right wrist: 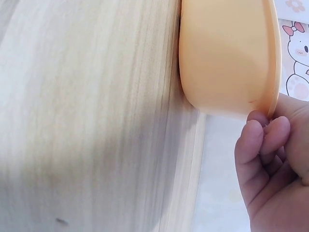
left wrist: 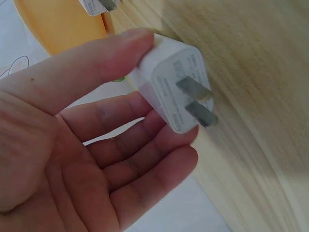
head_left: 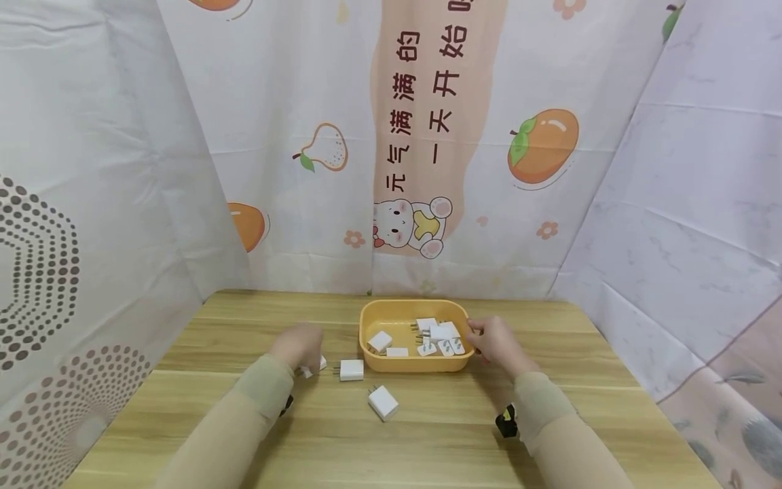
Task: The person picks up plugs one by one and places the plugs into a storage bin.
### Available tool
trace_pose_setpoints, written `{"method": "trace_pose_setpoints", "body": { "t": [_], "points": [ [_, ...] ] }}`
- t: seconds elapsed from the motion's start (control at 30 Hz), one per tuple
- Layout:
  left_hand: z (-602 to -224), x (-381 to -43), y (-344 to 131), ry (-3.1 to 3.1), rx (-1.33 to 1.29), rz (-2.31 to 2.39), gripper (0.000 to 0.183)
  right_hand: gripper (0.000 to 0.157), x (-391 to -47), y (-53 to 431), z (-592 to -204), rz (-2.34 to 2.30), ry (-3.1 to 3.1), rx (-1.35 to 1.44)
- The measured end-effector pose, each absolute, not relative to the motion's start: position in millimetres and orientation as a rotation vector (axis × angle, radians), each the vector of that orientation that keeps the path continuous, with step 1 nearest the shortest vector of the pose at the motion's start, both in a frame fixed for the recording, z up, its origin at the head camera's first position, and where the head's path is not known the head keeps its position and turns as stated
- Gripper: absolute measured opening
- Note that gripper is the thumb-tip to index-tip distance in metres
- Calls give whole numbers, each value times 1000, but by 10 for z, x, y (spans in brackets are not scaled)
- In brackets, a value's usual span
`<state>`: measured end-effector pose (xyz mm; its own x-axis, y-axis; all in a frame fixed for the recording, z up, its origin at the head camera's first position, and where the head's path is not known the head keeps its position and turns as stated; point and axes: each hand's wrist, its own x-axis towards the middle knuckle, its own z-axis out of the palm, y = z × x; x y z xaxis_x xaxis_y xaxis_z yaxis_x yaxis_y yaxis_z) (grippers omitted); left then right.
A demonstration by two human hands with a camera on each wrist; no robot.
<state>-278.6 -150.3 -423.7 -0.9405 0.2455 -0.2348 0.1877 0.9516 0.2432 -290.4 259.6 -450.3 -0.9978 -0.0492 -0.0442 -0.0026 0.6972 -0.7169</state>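
My left hand [head_left: 298, 345] is left of the yellow plastic basket [head_left: 415, 365], pinching a white charger plug [left wrist: 176, 70] between thumb and fingers. Two flat metal prongs on that plug point away from the palm in the left wrist view. At the basket's right end, my right hand [head_left: 497, 344] holds the rim, with fingertips curled at the edge in the right wrist view. Several white charger plugs [head_left: 441, 333] lie inside the basket, mostly on its right side. Two more, a charger plug [head_left: 351, 370] and a tilted charger plug [head_left: 383, 403], lie on the wood in front.
The wood-grain table [head_left: 440, 441] carries everything. Behind it hangs a printed curtain [head_left: 293, 81] with fruit and lettering, and patterned cloth [head_left: 122, 170] closes off the left side. A black item [head_left: 506, 421] shows by the right wrist.
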Motion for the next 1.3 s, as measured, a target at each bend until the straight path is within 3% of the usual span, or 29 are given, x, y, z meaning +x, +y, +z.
{"method": "trace_pose_setpoints", "body": {
  "t": [1.3],
  "points": [
    [-4316,-2845,-1483,2851,326,297,27,43,-2857,2602,-4488,-1235,2853,-62]
  ]
}}
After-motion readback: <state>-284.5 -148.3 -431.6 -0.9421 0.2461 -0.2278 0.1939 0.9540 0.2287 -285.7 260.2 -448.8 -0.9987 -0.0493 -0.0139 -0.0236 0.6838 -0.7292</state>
